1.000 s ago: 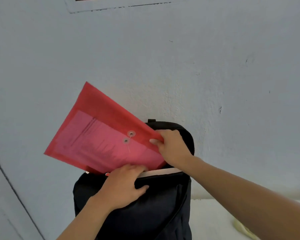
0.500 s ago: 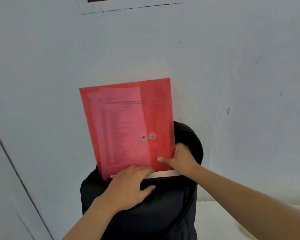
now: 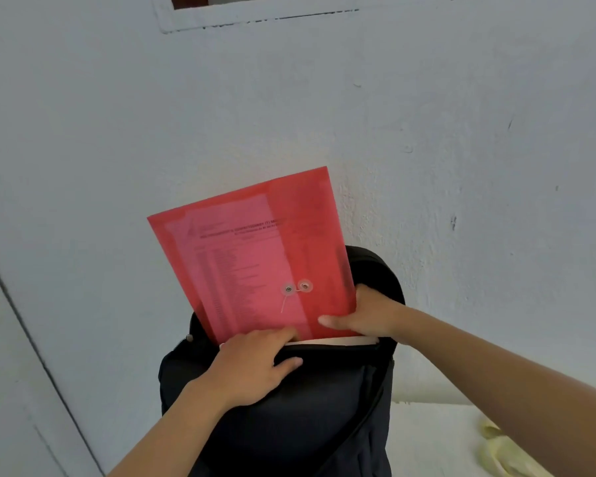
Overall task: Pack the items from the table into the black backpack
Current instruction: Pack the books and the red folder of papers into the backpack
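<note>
The red string-tie envelope [image 3: 255,263] is held upright, lower edge just inside the black backpack [image 3: 289,425]. Its corner is pinched by the right hand [image 3: 365,318]; the bag's front lip is gripped by the left hand [image 3: 252,366]. It should be slid straight down, kept flat.

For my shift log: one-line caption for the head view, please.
A red envelope, pinched by the right hand, sits partly inside the black backpack while the left hand grips its opening.
</note>
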